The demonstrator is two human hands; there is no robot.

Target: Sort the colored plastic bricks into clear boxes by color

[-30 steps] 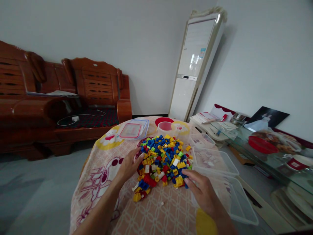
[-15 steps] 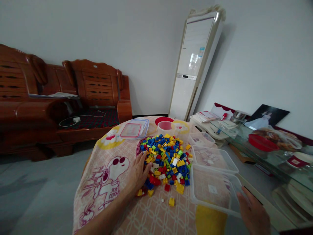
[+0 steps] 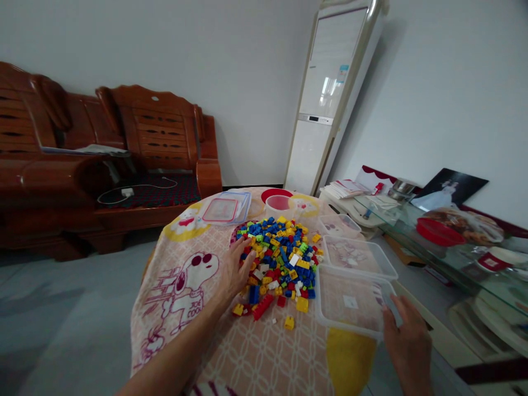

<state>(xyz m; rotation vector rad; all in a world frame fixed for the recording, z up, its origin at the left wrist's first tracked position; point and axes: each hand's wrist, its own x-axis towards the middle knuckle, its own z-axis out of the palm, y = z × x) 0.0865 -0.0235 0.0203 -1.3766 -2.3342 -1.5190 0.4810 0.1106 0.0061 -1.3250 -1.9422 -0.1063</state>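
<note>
A heap of colourful building bricks lies on the cloth-covered round table. My left hand rests at the heap's left edge, fingers stretched and slightly apart, holding nothing visible. A long red brick and a blue brick lie at the heap's near side, close to this hand. To the right stands the nearest clear plastic container, its inside without bricks. My right hand grips its right edge, thumb toward the near side; part of the grip is hidden.
Two more clear containers, a middle one and a smaller one, stand behind. Beyond the heap are a round white tub, a red lid and clear lids. A glass-topped cabinet borders the table's right.
My right hand has moved left, and the nearest container has shifted slightly left with it. The long red brick, blurred before, now lies at a different angle. The view has tilted down a little.
</note>
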